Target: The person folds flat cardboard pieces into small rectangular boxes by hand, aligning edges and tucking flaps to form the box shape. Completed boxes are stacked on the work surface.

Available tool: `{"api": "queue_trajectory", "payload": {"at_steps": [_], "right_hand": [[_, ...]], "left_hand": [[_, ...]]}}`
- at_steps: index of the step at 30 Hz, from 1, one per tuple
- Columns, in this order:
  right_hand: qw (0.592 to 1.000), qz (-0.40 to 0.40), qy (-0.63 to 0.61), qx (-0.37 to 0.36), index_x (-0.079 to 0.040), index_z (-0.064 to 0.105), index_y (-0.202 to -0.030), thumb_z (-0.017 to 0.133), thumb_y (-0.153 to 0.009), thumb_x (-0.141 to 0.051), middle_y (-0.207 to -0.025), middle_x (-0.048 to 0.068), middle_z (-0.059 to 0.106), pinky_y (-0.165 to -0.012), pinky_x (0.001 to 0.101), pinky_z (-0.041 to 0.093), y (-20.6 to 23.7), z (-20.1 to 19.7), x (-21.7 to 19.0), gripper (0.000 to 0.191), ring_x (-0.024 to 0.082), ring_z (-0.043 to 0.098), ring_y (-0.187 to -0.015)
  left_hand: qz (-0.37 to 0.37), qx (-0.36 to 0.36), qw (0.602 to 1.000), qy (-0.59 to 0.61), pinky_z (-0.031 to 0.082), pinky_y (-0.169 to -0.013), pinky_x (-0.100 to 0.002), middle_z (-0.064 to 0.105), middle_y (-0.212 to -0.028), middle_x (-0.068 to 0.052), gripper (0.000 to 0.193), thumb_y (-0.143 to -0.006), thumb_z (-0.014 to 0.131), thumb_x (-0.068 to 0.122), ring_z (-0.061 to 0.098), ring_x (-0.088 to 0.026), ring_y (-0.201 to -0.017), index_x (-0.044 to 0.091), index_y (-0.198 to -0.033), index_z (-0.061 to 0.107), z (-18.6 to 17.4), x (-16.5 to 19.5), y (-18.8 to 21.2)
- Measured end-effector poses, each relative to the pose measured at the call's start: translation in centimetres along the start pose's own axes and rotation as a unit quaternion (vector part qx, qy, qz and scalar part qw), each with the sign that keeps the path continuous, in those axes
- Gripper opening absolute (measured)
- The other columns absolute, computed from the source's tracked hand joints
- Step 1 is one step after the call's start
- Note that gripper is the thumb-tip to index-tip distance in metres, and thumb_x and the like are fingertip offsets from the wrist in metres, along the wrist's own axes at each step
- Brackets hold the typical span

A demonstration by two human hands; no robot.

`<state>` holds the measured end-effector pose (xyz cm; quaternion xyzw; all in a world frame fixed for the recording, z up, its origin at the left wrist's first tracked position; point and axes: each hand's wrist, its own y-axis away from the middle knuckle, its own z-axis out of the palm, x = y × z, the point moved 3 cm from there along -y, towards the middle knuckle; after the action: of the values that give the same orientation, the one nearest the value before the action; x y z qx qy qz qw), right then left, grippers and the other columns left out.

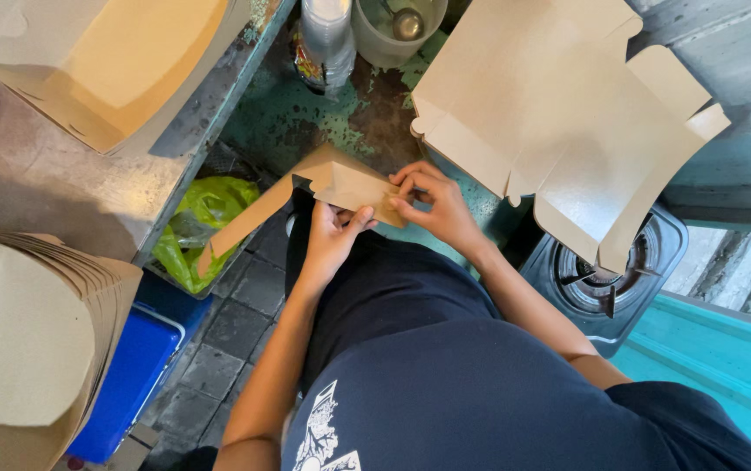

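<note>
Head view, box in hand: a brown cardboard box blank [305, 196] is held over the lap, part folded, one long flap hanging down to the left.
Left hand: the left hand [333, 237] grips the lower edge, thumb pressed on the panel.
Right hand: the right hand [434, 202] pinches a corner fold.
Done: some creases look set.
Left: the box is not yet closed; an unfolded flat blank [558, 113] lies on the counter, and a stack of blanks [35, 340] waits at left.
</note>
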<state>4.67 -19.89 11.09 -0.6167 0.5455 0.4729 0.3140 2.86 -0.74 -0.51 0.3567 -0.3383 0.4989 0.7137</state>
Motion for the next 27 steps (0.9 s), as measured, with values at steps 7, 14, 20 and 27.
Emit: {"api": "queue_trajectory", "payload": {"at_steps": [7,14,20,27], "right_hand": [[0.999,-0.041,0.017,0.000,-0.003,0.065,-0.092,0.075,-0.093,-0.010,-0.126,0.007,0.060,-0.092,0.0320,0.061,-0.2,-0.2,-1.1,0.012,0.018,0.065,-0.119],[1.000,-0.002,0.004,-0.027,-0.001,0.069,-0.097,0.077,-0.092,-0.010,-0.128,0.007,0.062,-0.093,0.0337,0.060,-0.9,-0.8,-0.6,0.013,0.017,0.066,-0.113],[0.995,0.035,-0.090,-0.023,0.002,0.071,-0.096,0.076,-0.091,-0.006,-0.131,0.010,0.062,-0.096,0.0343,0.063,-1.0,-0.7,0.4,0.010,0.018,0.066,-0.117],[0.998,-0.012,-0.057,-0.008,0.002,0.075,-0.097,0.078,-0.090,-0.004,-0.132,0.011,0.061,-0.099,0.0351,0.061,-1.2,-0.8,-0.3,0.009,0.020,0.066,-0.119]], "left_hand": [[0.006,0.003,0.998,-0.069,0.066,-0.081,-0.033,0.062,-0.122,-0.014,0.051,-0.097,0.070,0.004,0.069,-0.018,-0.103,0.001,-0.138,0.040,0.6,0.3,-0.6],[0.018,0.004,0.997,-0.077,0.063,-0.090,-0.036,0.059,-0.131,-0.012,0.056,-0.102,0.069,0.010,0.064,-0.017,-0.114,0.007,-0.148,0.037,0.6,1.5,-0.8],[-0.030,0.012,0.998,-0.046,0.063,-0.090,-0.036,0.055,-0.138,-0.010,0.068,-0.103,0.063,0.013,0.064,-0.016,-0.117,0.016,-0.157,0.023,1.0,1.9,-0.6],[-0.037,0.010,0.999,-0.024,0.063,-0.090,-0.036,0.058,-0.136,-0.012,0.068,-0.105,0.063,0.013,0.066,-0.018,-0.113,0.014,-0.159,0.023,1.5,1.7,-0.8]]}}
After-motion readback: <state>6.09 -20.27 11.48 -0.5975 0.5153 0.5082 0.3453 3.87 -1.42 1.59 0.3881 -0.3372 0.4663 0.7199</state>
